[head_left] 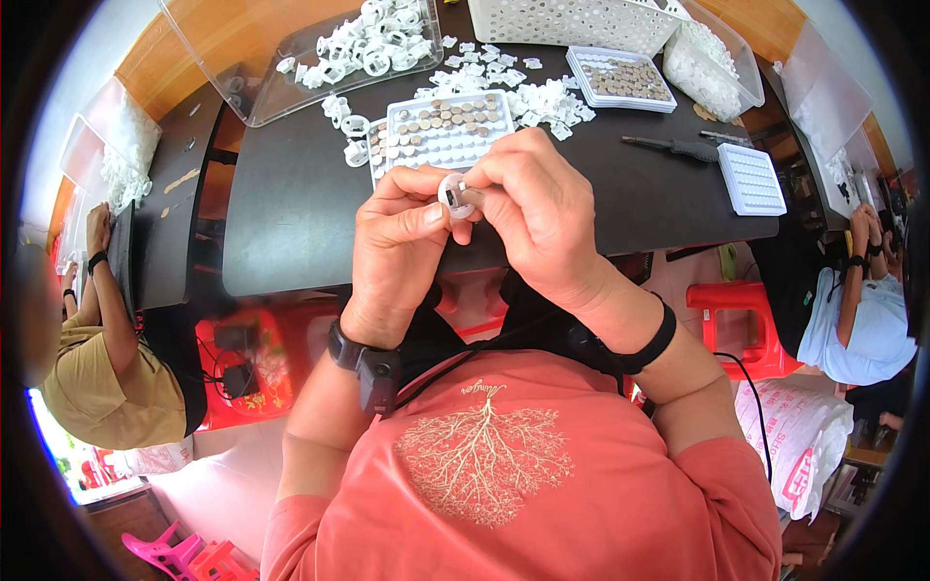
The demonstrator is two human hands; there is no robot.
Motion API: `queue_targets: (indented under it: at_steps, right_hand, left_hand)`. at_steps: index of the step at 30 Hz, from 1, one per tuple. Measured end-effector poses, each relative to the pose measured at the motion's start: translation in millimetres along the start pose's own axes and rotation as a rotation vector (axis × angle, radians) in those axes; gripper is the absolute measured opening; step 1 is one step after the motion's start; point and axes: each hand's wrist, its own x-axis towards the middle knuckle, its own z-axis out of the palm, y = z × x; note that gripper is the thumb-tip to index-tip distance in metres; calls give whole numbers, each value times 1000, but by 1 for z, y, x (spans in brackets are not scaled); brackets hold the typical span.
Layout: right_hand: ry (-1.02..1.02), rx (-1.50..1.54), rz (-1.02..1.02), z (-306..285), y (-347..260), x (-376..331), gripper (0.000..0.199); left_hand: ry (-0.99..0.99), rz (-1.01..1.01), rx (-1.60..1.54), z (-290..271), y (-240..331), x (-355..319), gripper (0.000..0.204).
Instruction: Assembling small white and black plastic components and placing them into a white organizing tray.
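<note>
My left hand [402, 232] pinches a small round white plastic part [453, 197] with a dark slot in its middle, held above the table's near edge. The fingertips of my right hand [538, 208] are closed at the part's right side, on a small pale piece that I cannot make out well. Just beyond my hands lies a white tray [484, 105] of small round metal discs, partly hidden by my fingers. Loose white ring-shaped parts [355, 127] sit at its left, and a heap of small white plastic pieces [547, 105] lies at its far right.
A clear bin [262, 108] of white rings stands at the back left. Farther right are a second disc tray [620, 79], a white basket [572, 27], a screwdriver-like tool [668, 147] and a white gridded tray [752, 180]. Other people sit at both sides.
</note>
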Motion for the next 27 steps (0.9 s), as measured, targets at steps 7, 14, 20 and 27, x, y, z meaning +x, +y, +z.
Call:
queue_targets:
  at_steps: [7, 14, 20, 27]
  right_hand:
    - [9, -11, -68, 2, 2, -3, 16]
    - [-116, 411, 292, -4, -1, -1, 11]
    - [-215, 885, 751, -13, -4, 15, 9]
    - [-386, 874, 924, -18, 2, 33, 13]
  left_hand:
    - [32, 10, -2, -1, -1, -2, 23]
    - [20, 7, -1, -2, 0, -2, 22]
    - [-7, 20, 42, 0, 1, -3, 22]
    - [-2, 23, 75, 2, 1, -2, 23]
